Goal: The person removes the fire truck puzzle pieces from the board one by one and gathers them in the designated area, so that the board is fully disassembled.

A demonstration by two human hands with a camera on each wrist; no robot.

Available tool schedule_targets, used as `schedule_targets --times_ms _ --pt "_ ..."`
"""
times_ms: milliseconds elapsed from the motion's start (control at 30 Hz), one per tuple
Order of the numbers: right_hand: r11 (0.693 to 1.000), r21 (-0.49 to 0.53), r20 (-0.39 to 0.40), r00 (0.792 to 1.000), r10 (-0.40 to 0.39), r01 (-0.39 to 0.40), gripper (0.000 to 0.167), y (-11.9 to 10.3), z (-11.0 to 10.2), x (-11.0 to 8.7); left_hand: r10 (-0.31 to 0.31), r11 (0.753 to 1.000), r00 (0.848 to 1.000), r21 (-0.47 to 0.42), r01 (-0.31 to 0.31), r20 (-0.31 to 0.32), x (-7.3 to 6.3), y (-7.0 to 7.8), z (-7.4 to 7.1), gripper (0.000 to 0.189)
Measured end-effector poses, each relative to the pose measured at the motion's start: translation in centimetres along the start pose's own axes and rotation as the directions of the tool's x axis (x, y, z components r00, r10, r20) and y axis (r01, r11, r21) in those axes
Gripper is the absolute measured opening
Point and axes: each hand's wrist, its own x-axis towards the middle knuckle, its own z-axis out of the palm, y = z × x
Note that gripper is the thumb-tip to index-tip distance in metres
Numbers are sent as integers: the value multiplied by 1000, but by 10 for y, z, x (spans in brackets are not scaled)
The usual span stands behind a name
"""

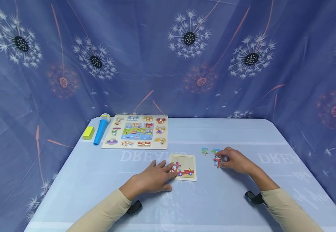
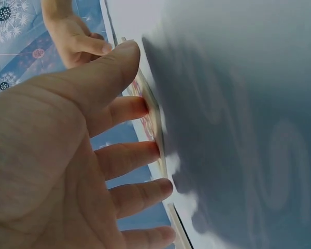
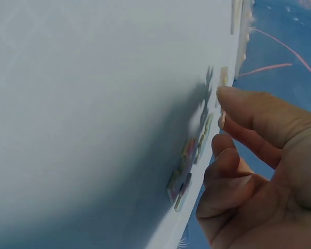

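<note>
My left hand [image 1: 155, 177] lies with fingers spread on the left side of a small wooden puzzle board [image 1: 182, 179]. The board shows a red vehicle picture along its lower part and bare wood above. In the left wrist view, the left fingertips [image 2: 150, 150] touch the board's edge. My right hand [image 1: 237, 160] hovers close by a red puzzle piece [image 1: 217, 161], thumb and forefinger apart, with no piece visible between them. Partly behind its fingers is a green-blue puzzle piece [image 1: 215, 150]. Another puzzle piece [image 1: 204, 151] lies to the left.
A larger wooden peg puzzle [image 1: 137, 131] with several knobbed shapes lies at the back left. Beside it are a blue toy microphone [image 1: 100, 130] and a yellow block [image 1: 88, 132]. A blue dandelion-patterned curtain [image 1: 144, 64] hangs behind the table [image 1: 202, 206].
</note>
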Motion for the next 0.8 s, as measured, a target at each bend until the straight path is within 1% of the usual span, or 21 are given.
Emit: schedule_targets --times_ms 67,133,233,367,567,667,800 --pt "1000 -16 12 1000 -13 13 38 1 2 1 -2 1000 1000 5 2 -2 -1 0 0 62" --pt "1000 -31 17 1000 -2 2 38 1 3 1 -2 1000 1000 8 2 -4 -1 1 -1 63" --pt "998 -46 15 999 47 -46 39 1 3 2 -4 1000 1000 6 4 -3 -2 1 -1 63" --pt "996 -52 22 997 78 -77 41 0 2 4 -9 1000 1000 1 9 2 -2 1 -2 63" --pt "997 -31 49 996 69 -67 43 -4 0 4 -4 1000 1000 2 4 0 -3 -1 -1 62" --pt "997 -50 34 997 64 -62 43 -6 0 5 -2 1000 1000 3 2 1 -3 -2 0 62" --pt "997 -47 -16 998 59 -59 43 -14 0 11 -4 1000 1000 6 4 2 -3 -2 0 63"
